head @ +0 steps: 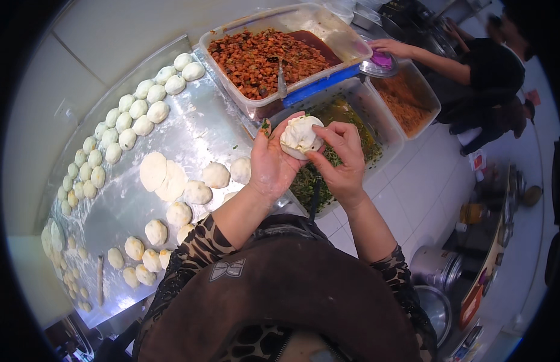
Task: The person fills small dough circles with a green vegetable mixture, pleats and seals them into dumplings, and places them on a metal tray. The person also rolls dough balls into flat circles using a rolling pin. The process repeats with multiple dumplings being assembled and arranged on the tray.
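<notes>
A round white filled dough bun point(300, 135) with a gathered, pleated top rests in the palm and fingers of my left hand point(271, 167). Green bits of filling cling to that thumb. The thumb and forefinger of my right hand point(344, 158) pinch the bun's right edge. Under both hands stands a clear plastic tub point(388, 160) of chopped green filling, with a dark handle point(315, 197) sticking out. On the metal worktop point(121, 181) to the left, two flat dough wrappers point(160, 176) overlap. Closed buns point(215, 175) lie close to my left wrist.
Rows of buns point(138, 108) line the worktop's far edge. A rolling pin point(100, 280) lies near small dough pieces point(76, 273). Behind are a tub of red-brown diced filling point(266, 59) with a spoon point(282, 81) and another filling tub point(406, 106). A co-worker's hand point(393, 46) reaches over a lid point(377, 68).
</notes>
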Demonstrator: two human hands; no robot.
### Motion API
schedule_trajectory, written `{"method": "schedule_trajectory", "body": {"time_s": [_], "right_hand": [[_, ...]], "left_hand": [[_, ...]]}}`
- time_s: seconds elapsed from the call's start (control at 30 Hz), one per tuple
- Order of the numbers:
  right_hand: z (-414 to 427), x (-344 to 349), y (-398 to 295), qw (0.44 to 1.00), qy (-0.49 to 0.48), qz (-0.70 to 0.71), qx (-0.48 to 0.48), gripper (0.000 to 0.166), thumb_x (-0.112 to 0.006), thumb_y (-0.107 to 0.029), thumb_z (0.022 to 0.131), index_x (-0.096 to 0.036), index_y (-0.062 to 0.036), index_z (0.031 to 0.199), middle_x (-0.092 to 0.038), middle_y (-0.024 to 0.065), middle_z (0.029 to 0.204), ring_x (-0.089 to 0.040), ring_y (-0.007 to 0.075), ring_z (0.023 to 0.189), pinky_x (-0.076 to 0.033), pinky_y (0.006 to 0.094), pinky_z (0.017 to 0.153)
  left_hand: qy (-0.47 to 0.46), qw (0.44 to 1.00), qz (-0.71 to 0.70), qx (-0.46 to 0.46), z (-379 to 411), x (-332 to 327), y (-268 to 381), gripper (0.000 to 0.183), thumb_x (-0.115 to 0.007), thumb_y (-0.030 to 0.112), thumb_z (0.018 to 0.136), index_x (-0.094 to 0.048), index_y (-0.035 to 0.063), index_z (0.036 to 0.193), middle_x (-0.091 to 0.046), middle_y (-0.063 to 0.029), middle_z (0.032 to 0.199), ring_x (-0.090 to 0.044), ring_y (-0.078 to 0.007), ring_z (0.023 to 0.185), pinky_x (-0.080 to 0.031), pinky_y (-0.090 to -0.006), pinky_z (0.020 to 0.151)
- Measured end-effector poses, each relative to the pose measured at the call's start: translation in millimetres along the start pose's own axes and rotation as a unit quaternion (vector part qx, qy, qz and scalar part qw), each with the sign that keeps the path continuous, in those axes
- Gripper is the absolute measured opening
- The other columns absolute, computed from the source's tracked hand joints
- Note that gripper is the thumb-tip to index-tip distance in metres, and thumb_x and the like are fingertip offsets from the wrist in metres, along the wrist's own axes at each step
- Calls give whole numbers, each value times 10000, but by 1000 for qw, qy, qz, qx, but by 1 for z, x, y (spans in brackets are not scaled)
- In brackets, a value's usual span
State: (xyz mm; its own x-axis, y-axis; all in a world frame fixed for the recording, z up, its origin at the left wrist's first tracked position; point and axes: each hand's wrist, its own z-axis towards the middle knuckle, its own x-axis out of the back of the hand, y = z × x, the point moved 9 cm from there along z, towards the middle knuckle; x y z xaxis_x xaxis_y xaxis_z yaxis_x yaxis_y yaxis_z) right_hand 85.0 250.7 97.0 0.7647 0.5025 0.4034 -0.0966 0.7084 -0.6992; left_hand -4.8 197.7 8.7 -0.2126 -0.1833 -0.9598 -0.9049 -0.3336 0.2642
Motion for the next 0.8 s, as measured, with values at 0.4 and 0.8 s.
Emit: {"method": "schedule_trajectory", "body": {"time_s": [0.4, 0.8], "right_hand": [[8, -39, -25, 980, -13, -126, 151, 256, -782, -106, 673, -712, -120, 918, -575, 40, 903, -539, 243, 833, -399, 380, 726], [8, -87, -13, 996, -75, -16, 52, 487, -663, -76, 778, -568, 36, 1242, -564, 183, 1160, -558, 321, 1011, -418, 415, 939]], "left_hand": [[26, 999, -28, -27, -14, 19, 24, 627, -159, 485, 1013, -425, 48, 1375, -499, -166, 1352, -482, -299, 1254, -378, -446, 1067], [116, 988, -38, -97, -37, 72, 86, 644, -114, 479, 1017, -392, 55, 1413, -460, -170, 1400, -461, -338, 1283, -369, -521, 1068]]}}
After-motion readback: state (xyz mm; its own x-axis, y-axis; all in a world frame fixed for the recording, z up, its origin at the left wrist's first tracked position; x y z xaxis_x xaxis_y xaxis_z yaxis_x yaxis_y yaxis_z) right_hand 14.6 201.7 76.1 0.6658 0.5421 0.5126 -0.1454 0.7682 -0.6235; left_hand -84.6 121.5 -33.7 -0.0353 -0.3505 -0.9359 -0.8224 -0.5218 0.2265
